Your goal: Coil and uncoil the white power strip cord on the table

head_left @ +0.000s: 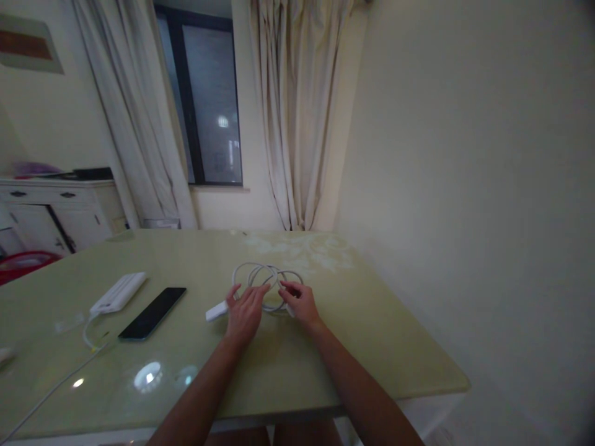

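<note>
Cable (274, 269) handling seems underway behind the table's (288, 396) front edge, right hand (302, 305) apparently pinching, left hand's (245, 314) grip unclear; loops likely need steadying.

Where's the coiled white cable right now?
In the head view, the coiled white cable is near the middle of the table, at the left hand and right hand, right of the black phone.
</note>
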Available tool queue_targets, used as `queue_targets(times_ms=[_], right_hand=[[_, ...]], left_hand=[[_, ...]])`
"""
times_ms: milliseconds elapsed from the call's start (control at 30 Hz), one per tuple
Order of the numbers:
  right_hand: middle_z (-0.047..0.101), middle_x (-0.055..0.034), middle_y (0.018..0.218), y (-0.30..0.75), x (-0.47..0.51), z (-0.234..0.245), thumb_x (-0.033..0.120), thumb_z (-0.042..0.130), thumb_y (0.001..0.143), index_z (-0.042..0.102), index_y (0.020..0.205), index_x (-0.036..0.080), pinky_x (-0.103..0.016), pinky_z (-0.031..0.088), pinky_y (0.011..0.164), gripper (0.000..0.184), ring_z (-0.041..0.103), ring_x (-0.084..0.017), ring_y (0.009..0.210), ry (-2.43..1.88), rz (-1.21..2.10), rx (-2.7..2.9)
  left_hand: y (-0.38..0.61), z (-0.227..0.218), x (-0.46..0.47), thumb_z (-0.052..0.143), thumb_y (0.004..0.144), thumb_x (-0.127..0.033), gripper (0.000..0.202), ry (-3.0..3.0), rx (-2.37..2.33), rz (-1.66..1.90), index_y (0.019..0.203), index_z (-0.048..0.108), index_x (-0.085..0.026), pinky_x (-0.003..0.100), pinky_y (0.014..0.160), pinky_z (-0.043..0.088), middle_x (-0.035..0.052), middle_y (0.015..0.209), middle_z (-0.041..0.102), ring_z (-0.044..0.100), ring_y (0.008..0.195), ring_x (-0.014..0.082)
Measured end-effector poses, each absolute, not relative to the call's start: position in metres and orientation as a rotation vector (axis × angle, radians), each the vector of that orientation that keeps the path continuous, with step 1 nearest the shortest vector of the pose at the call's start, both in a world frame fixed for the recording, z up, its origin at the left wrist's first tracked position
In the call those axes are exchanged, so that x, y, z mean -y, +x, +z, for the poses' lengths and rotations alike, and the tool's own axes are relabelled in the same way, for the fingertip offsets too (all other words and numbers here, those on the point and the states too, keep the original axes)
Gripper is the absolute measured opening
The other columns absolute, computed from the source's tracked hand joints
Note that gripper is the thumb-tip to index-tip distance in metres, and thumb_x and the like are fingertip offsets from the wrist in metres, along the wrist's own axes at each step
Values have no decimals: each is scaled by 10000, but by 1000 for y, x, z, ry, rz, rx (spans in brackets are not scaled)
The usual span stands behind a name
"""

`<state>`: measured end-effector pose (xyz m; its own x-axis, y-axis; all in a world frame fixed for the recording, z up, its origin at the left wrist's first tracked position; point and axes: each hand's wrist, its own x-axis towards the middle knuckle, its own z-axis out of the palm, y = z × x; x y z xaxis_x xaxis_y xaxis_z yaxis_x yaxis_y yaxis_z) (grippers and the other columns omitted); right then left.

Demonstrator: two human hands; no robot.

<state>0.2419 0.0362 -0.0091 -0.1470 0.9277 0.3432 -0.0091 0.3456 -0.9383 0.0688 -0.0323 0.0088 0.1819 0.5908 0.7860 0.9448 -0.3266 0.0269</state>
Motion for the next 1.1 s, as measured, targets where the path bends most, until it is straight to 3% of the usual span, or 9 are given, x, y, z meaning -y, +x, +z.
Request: queue_targets(times_ms=[167,267,400,467,700,800,967,1100], right_hand=[[769,-104,998,237,-36,-9,498,775,725,798,1019,181,-397,548,875,433,698,-247,896,-890,1040,1376],[770,-99,1028,238,-38,-6,518,781,703,799,1009,193,-428,540,927,447,702,-270,965,-879,1139,1314],[752,-81,1117,242,-37,-3,504,751,722,790,1048,214,-426,519,980,437,677,-272,1076,-825,1264,1248],[738,-75,1165,242,-34,-2,466,721,740,781,1080,215,-420,512,993,428,663,-276,1118,-767,1357,1235],[692,-38,1280,243,-28,4,281,715,687,735,1199,247,-417,465,1062,514,605,-271,1233,-628,1442,1321],[698,-43,1267,239,-30,1,264,745,668,724,1211,255,-414,510,1006,543,628,-266,1191,-626,1390,1366],[752,-81,1093,238,-38,-4,355,748,704,751,1105,197,-409,549,920,431,695,-249,1008,-742,1252,1376],[756,-74,1059,245,-41,-1,335,723,712,736,1102,194,-398,533,949,416,693,-245,1021,-752,1237,1291]], left_hand=[[76,3,31,412,964,-85,432,-2082,1401,-945,1310,624,-230,423,1108,254,78,1080,762,691,991,173],[84,4,34,447,1003,-230,408,-2165,1345,-882,1394,562,-235,432,1094,271,105,1187,728,673,1043,201],[93,6,39,591,915,-522,673,-2233,1341,-777,1516,431,-264,489,1087,279,143,1313,650,614,1160,291],[96,5,38,618,886,-555,736,-2206,1383,-760,1533,406,-275,494,1068,301,148,1309,639,613,1147,300],[92,-1,27,525,980,-400,537,-2107,1525,-652,1489,468,-236,364,816,452,122,1103,665,654,914,232],[88,-4,24,482,1003,-319,474,-2089,1552,-652,1465,485,-214,338,761,474,117,1082,657,652,888,223],[82,-9,22,470,1003,-246,453,-2251,1335,-795,1456,475,-226,331,839,511,125,1173,638,644,975,217],[83,-12,22,441,986,-162,534,-2330,1208,-861,1511,400,-250,365,952,499,125,1249,618,613,1095,229]])
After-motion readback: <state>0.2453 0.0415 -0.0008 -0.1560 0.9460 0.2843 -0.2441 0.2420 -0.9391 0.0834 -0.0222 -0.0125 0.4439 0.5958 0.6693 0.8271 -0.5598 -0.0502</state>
